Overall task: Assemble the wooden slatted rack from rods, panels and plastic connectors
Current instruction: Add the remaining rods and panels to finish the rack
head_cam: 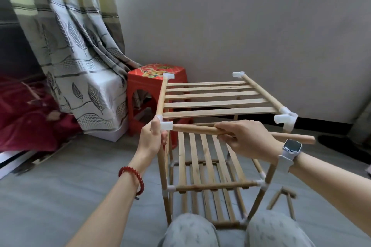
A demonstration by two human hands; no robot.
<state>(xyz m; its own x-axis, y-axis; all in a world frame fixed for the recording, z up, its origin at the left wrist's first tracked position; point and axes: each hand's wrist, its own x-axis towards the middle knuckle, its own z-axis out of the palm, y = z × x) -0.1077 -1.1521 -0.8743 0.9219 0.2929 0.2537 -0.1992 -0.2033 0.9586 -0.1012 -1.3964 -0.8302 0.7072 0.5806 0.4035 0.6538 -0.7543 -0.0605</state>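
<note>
Open grey floor (60, 196) left of rack, red plastic stool (144, 94) behind, 2 loose wooden rods (281, 198) right.

Domestic room — likely a bedroom or living corner of a home.

Leaf-patterned grey curtain (80, 62) hanging to the floor at left; dark red patterned bedding (26, 114) beside it; red plastic stool (148, 94) with floral printed top set against a plain pale wall (241, 26); grey floor (70, 176) with dark skirting at the base of the wall — household furnishings throughout, half-built wooden rack (216, 146) standing on the floor.
</note>
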